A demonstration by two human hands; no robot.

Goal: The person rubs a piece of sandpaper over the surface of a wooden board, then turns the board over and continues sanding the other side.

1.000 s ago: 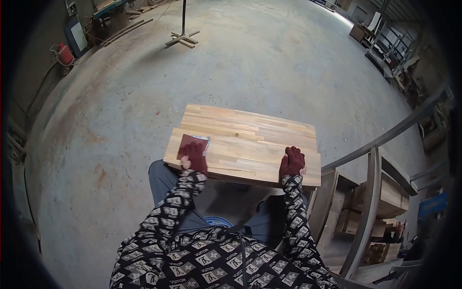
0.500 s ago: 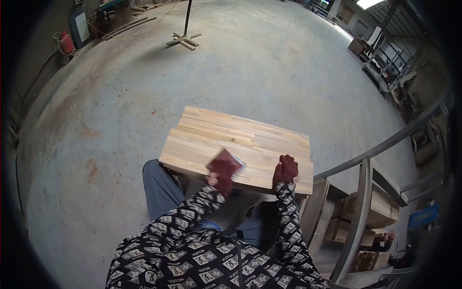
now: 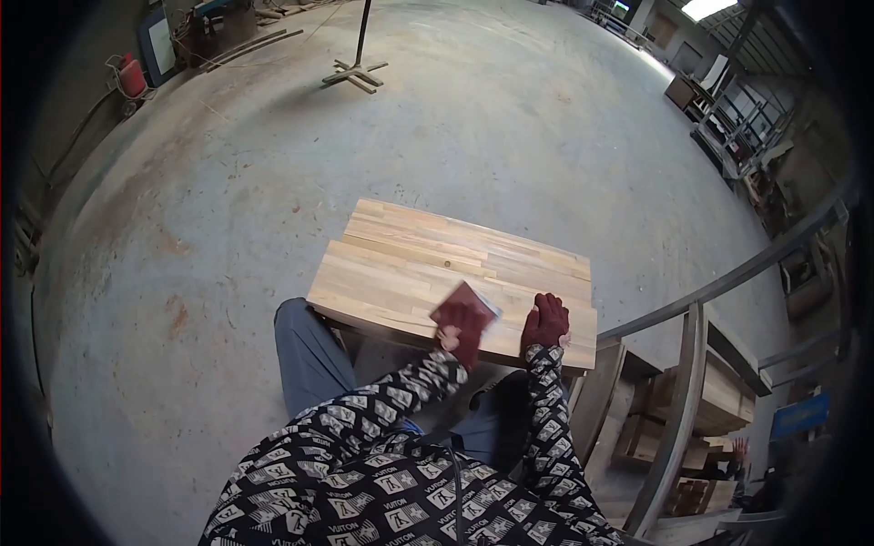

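We identify the panel as bare, pale wood glued up from jointed strips, matt and unvarnished, with an even-looking face. The abrasive sheet is red-brown paper with a dull, gritty look. The left hand and the right hand both wear dark red knitted cloth gloves. The sleeves are printed fabric. The floor is grey concrete, matt, stained and scuffed. The rail is dull grey metal.

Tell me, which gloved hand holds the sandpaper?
The left hand: it presses the sandpaper onto the wooden board. The right hand only rests on the board.
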